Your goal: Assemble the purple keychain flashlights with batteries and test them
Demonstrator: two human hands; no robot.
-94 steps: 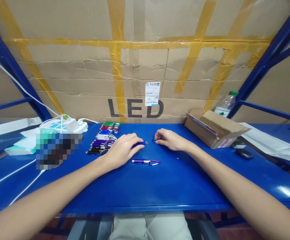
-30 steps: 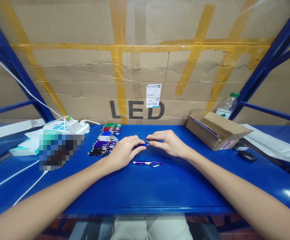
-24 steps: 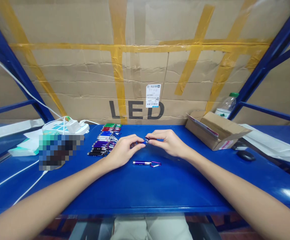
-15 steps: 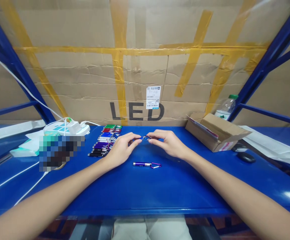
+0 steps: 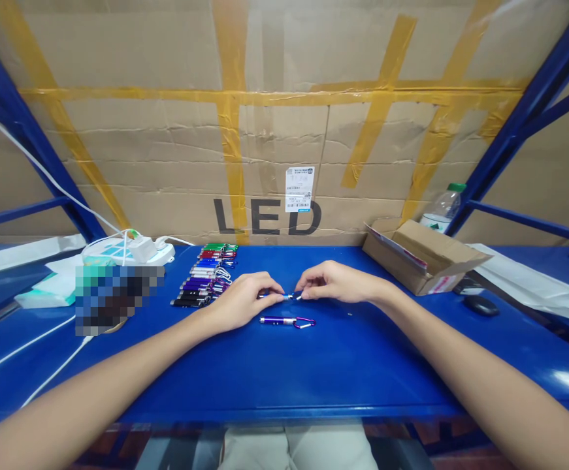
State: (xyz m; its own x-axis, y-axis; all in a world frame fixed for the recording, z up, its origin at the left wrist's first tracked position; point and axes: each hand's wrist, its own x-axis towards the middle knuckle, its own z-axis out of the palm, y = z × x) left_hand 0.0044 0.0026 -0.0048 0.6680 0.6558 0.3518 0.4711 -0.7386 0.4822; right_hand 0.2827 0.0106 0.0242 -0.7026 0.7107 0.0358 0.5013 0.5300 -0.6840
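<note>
Left hand: your left hand (image 5: 243, 303) is pinching the barrel of a small blue metal pen-light (image 5: 273, 296), fingers closed narrowly around it, low over the middle of the blue metal table (image 5: 313, 372).

Right hand: your right hand (image 5: 336, 283) is gripping something tiny at the pen-light's silver tip with thumb and forefinger pressed together (too small to tell whether it is a cap or a clip).

Thing in hand: the blue pen-light is lying almost level between your two hands, just above the table, a little toward the back edge from centre.

Finished piece nearby: a purple metal pen-light with a pink carabiner clip (image 5: 287, 321) is lying flat on the table, just on the near side of your hands and apart from them.

Sorted stock: a neat row of small coloured pen-lights with clips (image 5: 206, 281) is sitting left of your left hand, running toward the back edge.

Progress, as I judge it: the row and the purple one already have clips on; the blue one in your hands is looking like the piece not yet done.

Right side: an open brown cardboard box (image 5: 424, 261) is resting near the back right corner, with a clear plastic bottle with a green cap (image 5: 441, 207) behind it.

Left side: a white power strip with plugged cables (image 5: 130, 249) is sitting near the back left corner.
</note>
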